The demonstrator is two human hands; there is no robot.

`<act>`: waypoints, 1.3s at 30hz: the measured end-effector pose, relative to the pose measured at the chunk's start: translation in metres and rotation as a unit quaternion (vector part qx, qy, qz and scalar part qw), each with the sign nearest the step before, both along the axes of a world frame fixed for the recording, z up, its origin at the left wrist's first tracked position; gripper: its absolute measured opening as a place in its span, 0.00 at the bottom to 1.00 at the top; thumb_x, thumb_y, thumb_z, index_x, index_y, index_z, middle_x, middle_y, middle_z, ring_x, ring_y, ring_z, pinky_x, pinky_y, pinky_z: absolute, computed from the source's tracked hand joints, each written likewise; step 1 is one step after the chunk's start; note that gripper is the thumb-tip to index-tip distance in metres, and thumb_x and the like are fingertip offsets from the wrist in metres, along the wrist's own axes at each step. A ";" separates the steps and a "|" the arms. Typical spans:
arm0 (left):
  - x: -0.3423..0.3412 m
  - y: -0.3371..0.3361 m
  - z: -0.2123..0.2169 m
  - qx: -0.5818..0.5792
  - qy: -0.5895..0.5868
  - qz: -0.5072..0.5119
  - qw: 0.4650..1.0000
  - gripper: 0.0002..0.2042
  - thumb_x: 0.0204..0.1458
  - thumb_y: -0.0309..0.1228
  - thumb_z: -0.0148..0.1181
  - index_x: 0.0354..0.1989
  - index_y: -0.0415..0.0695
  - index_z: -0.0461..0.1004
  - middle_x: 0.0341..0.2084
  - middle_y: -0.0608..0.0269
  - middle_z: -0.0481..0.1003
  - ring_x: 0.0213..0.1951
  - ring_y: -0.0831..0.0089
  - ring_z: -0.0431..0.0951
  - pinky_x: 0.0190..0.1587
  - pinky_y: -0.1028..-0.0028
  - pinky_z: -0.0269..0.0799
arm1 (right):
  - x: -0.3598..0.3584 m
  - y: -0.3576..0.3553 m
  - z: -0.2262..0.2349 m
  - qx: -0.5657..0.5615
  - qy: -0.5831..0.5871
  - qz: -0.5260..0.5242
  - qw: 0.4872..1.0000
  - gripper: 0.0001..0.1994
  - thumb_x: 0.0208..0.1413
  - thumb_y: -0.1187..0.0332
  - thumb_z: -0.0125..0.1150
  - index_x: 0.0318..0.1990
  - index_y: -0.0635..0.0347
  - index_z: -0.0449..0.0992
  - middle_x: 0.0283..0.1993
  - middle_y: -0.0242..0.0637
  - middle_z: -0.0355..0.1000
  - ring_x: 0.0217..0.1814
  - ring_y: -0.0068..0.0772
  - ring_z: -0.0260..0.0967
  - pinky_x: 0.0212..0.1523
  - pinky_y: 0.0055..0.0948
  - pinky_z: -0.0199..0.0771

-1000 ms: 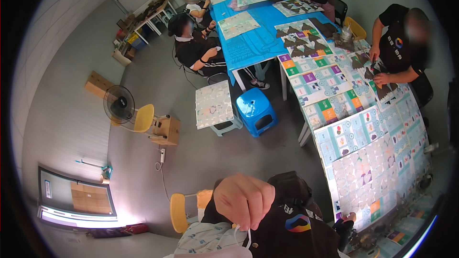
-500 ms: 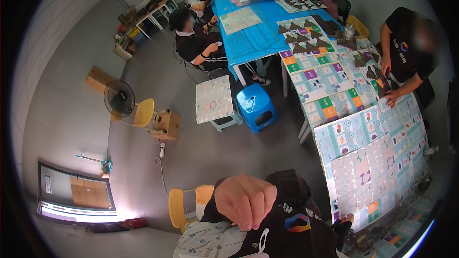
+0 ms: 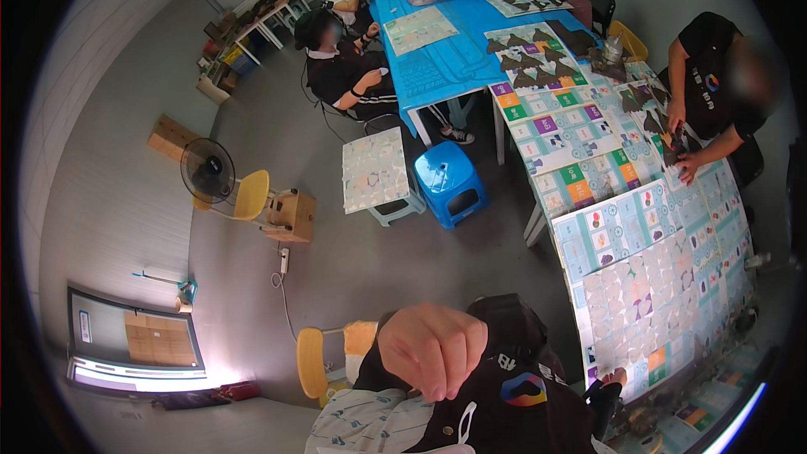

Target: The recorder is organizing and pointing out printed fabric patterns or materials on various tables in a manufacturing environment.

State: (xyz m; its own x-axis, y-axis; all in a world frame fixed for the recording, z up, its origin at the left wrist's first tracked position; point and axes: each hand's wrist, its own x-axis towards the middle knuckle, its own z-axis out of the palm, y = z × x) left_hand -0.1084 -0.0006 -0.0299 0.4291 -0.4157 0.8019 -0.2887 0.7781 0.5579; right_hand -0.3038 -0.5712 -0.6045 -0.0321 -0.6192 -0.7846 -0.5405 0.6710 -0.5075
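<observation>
My left hand [image 3: 433, 349] is raised in front of my dark shirt, its back toward the view. The fingers bend downward and press together; whatever they may pinch is hidden. A pale patterned sleeve [image 3: 361, 422] covers the arm beside it, and a thin white loop [image 3: 464, 422] hangs just below the fingertips. My right hand [image 3: 616, 377] shows only in part, at the near left edge of the long table [image 3: 580, 319]; its fingers are too small to read. Close to it lies a sheet of pale grey patterned pieces [image 3: 639, 303].
Across the table a co-worker's hands [image 3: 685, 160] handle dark cut pieces [image 3: 660, 130]. Other people sit along the blue-covered table [image 3: 437, 76]. A blue stool [image 3: 450, 176], a small board-topped stool [image 3: 374, 170], a fan [image 3: 208, 171] and yellow chairs [image 3: 311, 366] stand on the floor.
The whole view has shifted slightly. My left hand keeps almost the same place and the same closed shape. No object has visibly been taken or let go.
</observation>
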 end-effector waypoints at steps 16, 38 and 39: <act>-0.010 0.010 -0.004 -0.003 0.005 0.020 1.000 0.01 0.50 0.24 0.65 0.30 0.43 0.79 0.28 0.60 0.79 0.33 0.69 0.73 0.32 0.74 0.66 | 0.017 0.030 0.047 -0.003 0.010 0.005 1.000 0.12 0.47 0.63 0.51 0.39 0.56 0.69 0.34 0.37 0.63 0.23 0.31 0.57 0.20 0.30 0.58; -0.013 0.015 -0.011 -0.002 0.013 0.009 1.000 0.01 0.51 0.25 0.64 0.29 0.43 0.79 0.27 0.60 0.79 0.32 0.68 0.73 0.31 0.73 0.65 | 0.031 0.020 0.077 -0.046 -0.042 0.008 0.998 0.13 0.47 0.62 0.52 0.40 0.55 0.69 0.38 0.42 0.64 0.29 0.38 0.60 0.24 0.35 0.63; -0.014 0.016 -0.011 -0.003 0.014 0.013 1.000 0.01 0.51 0.25 0.64 0.29 0.43 0.79 0.27 0.60 0.79 0.32 0.68 0.73 0.31 0.73 0.65 | 0.033 0.019 0.072 -0.047 -0.035 0.015 0.998 0.13 0.47 0.62 0.51 0.40 0.55 0.70 0.38 0.42 0.64 0.29 0.37 0.61 0.24 0.34 0.64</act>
State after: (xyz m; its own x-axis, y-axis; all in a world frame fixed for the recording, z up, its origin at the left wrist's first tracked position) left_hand -0.1226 0.0156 -0.0406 0.4617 -0.4002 0.7917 -0.2930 0.7736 0.5619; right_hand -0.2707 -0.5518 -0.5326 0.0392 -0.6899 -0.7229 -0.5205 0.6034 -0.6041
